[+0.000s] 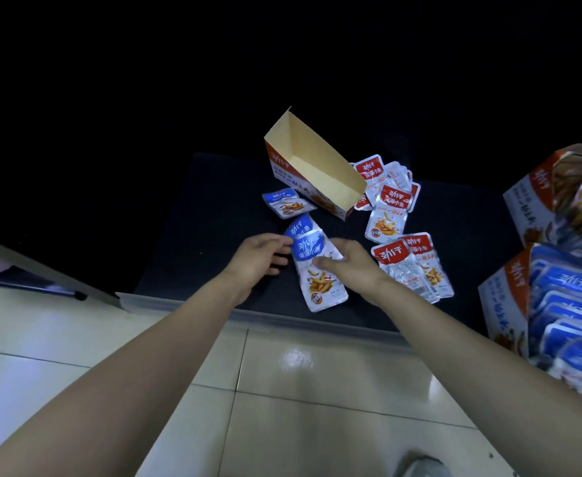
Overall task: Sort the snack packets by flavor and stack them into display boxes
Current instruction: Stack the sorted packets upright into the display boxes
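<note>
On the dark table [196, 215] lies a small stack of blue-topped snack packets [317, 270]. My right hand [348, 263] holds the stack, thumb on its face. My left hand [258, 259] reaches in from the left, its fingertips at the packets' blue upper edge. Another blue packet [284, 203] lies just beyond. An empty display box [313, 166] stands tilted behind them. Red-topped packets lie to its right [391, 197] and beside my right wrist [417, 266].
At the right edge stand two filled display boxes: the near one [565, 304] holds blue packets, the far one [565, 194] holds brownish packets. The table's front edge [282, 318] runs above a light tiled floor [282, 390]. A shoe [424, 466] shows at the bottom.
</note>
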